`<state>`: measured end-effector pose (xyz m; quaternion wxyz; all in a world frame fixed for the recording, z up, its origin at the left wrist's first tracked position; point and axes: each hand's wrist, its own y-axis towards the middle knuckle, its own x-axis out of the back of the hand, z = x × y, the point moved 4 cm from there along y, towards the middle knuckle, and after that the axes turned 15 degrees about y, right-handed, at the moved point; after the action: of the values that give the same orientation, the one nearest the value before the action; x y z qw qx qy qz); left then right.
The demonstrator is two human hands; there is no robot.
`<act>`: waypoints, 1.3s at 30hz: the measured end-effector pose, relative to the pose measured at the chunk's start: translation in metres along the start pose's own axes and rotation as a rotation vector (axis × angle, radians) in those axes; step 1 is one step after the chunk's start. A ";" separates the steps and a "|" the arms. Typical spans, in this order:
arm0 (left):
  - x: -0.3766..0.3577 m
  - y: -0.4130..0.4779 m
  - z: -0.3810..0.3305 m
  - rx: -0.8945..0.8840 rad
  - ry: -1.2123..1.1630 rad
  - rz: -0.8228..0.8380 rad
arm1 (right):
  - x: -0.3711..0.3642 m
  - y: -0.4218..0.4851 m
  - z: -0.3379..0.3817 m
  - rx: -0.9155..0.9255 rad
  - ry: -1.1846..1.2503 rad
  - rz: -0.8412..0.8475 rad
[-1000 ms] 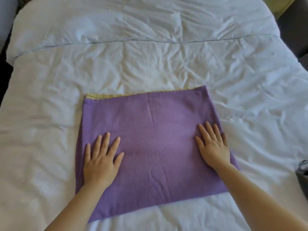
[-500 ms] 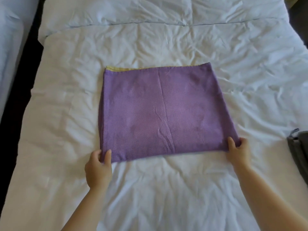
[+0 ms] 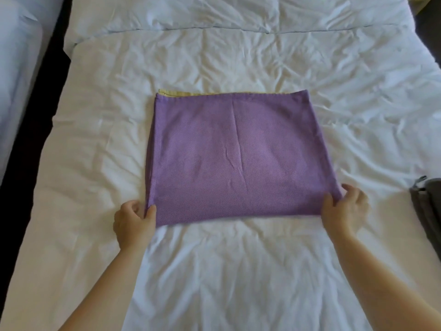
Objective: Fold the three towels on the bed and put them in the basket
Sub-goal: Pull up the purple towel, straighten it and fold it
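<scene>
A purple towel (image 3: 236, 156) lies flat and folded in the middle of the white bed (image 3: 238, 271). A thin yellow strip (image 3: 176, 93) of another layer or towel peeks out along its far edge. My left hand (image 3: 133, 223) pinches the towel's near left corner, thumb on top. My right hand (image 3: 343, 209) pinches the near right corner the same way. Both corners are slightly raised off the bedding. No basket is in view.
A dark grey fabric item (image 3: 427, 211) sits at the bed's right edge, cut off by the frame. A dark gap (image 3: 31, 130) runs along the left side, with a second white bed (image 3: 14, 68) beyond it. Pillows (image 3: 214, 13) lie across the far end.
My hands were pressing flat on the towel a second ago. They have slid back to its near edge and taken hold of the two near corners. The view has shifted back.
</scene>
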<state>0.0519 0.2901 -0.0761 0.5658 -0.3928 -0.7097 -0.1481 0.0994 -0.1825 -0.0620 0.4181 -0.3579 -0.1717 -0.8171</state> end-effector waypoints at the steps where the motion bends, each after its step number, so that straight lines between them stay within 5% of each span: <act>1: -0.003 0.001 -0.001 0.037 -0.078 0.048 | -0.012 -0.010 0.021 0.145 0.036 0.031; 4: -0.014 0.003 -0.008 0.122 -0.241 0.209 | -0.074 -0.056 0.078 0.486 -0.006 0.336; 6: -0.014 0.005 -0.014 0.112 -0.288 0.233 | -0.119 -0.086 0.090 0.554 -0.141 0.577; 11: 0.017 -0.001 -0.055 -0.101 -0.357 0.121 | -0.154 -0.100 0.067 0.526 -0.353 0.757; 14: 0.039 -0.016 -0.100 -0.256 -0.331 0.027 | -0.135 -0.083 0.081 0.280 0.051 0.862; 19: 0.043 -0.062 -0.212 -0.550 -0.381 0.045 | -0.056 -0.029 0.072 -0.407 0.935 0.643; 22: 0.010 -0.109 -0.276 -0.737 -0.335 0.162 | -0.017 0.007 0.042 -0.605 1.096 0.590; 25: -0.046 -0.161 -0.309 -0.932 -0.171 0.476 | 0.002 0.028 0.002 -0.692 1.069 0.574; 28: -0.094 -0.181 -0.298 -1.023 0.018 0.685 | 0.003 0.030 -0.023 -0.704 0.947 0.625; 35: -0.098 -0.139 -0.240 -0.985 0.210 0.130 | -0.001 0.037 -0.012 -0.332 0.691 0.534; 39: -0.104 -0.135 -0.227 -0.977 0.319 0.118 | 0.019 0.054 -0.025 -0.250 0.680 0.434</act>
<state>0.1155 0.0139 -0.0686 0.4250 -0.6229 -0.4394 -0.4882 0.1249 -0.2395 -0.0666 0.5668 -0.1437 0.1556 -0.7962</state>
